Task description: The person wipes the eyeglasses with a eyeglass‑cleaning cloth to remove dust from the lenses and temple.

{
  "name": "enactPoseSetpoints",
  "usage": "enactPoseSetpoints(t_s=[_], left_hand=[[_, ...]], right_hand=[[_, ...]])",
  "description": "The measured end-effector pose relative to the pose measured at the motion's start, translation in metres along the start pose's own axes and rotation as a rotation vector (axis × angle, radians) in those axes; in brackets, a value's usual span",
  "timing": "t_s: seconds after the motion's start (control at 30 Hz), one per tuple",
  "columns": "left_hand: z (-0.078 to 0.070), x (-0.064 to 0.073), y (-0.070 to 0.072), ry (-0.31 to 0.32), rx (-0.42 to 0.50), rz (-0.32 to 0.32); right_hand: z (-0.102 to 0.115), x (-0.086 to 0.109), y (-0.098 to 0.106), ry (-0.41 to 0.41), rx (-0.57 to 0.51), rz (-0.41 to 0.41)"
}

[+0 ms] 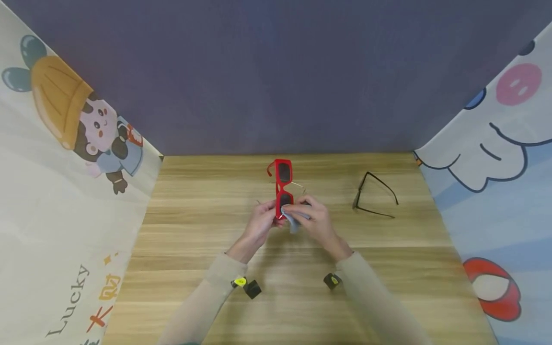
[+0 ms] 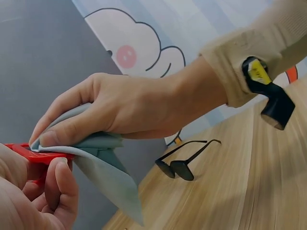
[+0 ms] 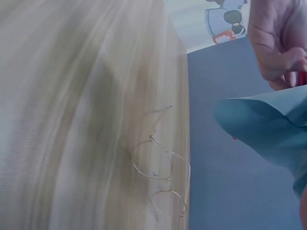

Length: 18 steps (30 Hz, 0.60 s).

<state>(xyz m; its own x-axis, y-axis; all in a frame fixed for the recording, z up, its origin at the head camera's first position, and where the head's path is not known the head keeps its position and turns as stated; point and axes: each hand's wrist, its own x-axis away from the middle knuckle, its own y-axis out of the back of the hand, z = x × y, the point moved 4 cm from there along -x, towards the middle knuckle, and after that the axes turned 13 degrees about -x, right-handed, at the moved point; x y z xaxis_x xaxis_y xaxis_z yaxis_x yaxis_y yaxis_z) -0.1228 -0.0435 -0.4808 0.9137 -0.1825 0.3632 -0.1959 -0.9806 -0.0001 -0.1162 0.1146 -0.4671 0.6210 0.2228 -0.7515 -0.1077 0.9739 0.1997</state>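
Red-framed sunglasses with dark lenses are held up over the table, one lens above the other in the head view. My left hand grips them by the lower end of the frame. With thumb and fingers, my right hand pinches a pale blue cloth against the lower lens. In the left wrist view the cloth is folded under the right thumb and hangs down beside the red frame. The right wrist view shows the cloth near the left fingers, hiding most of the sunglasses.
Black sunglasses lie on the wooden table to the right, temples unfolded. Thin wire-rimmed glasses rest on the table behind the hands, mostly covered in the head view. A dark wall rises at the back, with printed side panels.
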Motion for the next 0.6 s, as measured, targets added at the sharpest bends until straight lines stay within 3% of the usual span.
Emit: enactPoseSetpoints(t_s=[0.33,0.6], left_hand=[[-0.001,0.003,-0.003,0.02,-0.014,-0.014],[0.001,0.001,-0.003,-0.007,-0.007,-0.009]], right_hand=[[-0.011,-0.018,0.007,0.022,-0.048,-0.057],[-0.007,-0.009,0.004,0.005,0.006,-0.065]])
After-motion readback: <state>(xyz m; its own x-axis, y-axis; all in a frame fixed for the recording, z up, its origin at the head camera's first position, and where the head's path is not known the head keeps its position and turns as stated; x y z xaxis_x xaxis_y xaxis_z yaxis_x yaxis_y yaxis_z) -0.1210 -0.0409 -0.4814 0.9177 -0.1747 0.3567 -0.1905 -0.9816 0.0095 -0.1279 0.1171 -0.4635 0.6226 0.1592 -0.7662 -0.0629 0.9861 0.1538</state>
